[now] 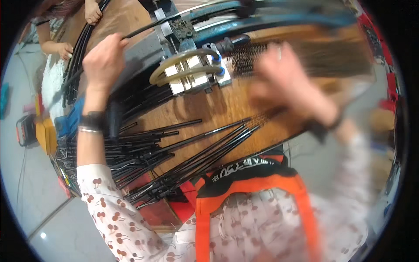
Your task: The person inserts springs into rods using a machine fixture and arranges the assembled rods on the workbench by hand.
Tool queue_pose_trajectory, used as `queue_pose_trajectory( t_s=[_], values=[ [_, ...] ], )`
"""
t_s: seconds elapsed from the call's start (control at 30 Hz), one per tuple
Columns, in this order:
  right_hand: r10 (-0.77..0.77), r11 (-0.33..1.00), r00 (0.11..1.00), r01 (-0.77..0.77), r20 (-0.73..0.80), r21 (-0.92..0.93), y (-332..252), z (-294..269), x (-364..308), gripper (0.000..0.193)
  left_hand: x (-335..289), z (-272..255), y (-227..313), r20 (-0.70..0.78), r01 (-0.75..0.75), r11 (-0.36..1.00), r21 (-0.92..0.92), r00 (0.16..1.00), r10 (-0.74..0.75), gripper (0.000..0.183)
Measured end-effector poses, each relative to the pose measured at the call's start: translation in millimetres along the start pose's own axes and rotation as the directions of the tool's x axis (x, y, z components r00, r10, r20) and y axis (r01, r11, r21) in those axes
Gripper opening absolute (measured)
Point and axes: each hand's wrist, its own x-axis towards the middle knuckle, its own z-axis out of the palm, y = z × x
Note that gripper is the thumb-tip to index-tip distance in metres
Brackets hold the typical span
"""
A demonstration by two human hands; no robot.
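Observation:
My left hand point(104, 61) is closed around a long thin black rod point(144, 29), which slants up to the right past the top of a bench machine point(181, 30). My right hand point(281, 72) is smeared by motion, to the right of the machine; whether its fingers grip anything does not show. Close beside it, a row of dark, spring-like ribbed pieces point(244, 59) lies on the wooden table point(187, 109). The machine has pale metal blocks point(190, 76) and looped yellowish hoses point(174, 61) on its near side. Behind it, blue bars are blurred.
Many black rods point(218, 146) lie piled across the table's near left. Another person's hands point(93, 13) handle a bundle of black rods point(80, 48) at the far left. A yellow box point(45, 135) stands beyond the left edge. Red bins point(389, 91) line the far right.

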Motion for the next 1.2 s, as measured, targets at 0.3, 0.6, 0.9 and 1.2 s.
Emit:
queue_pose_trajectory(
  t_s=[0.3,0.6,0.9,1.2],
  values=[
    [-0.335,0.936,0.922,0.302,0.195,0.18,-68,16,-70,0.022,-71,-59,106,0.244,0.339,0.936,0.1,0.903,-0.353,0.026],
    [-0.198,0.949,0.963,0.235,-0.183,0.209,-34,-13,-39,0.041,-54,-143,262,0.547,0.542,0.743,-0.393,0.787,-0.285,0.056],
    [-0.159,0.985,0.849,0.174,-0.504,-0.018,24,-29,-74,0.041,26,-132,197,0.364,0.159,0.916,-0.367,0.931,-0.016,0.053],
    [0.002,0.999,0.776,0.027,-0.631,0.036,52,-20,-91,0.047,58,-126,194,0.289,0.089,0.917,-0.388,0.957,0.03,0.057]
  ],
)
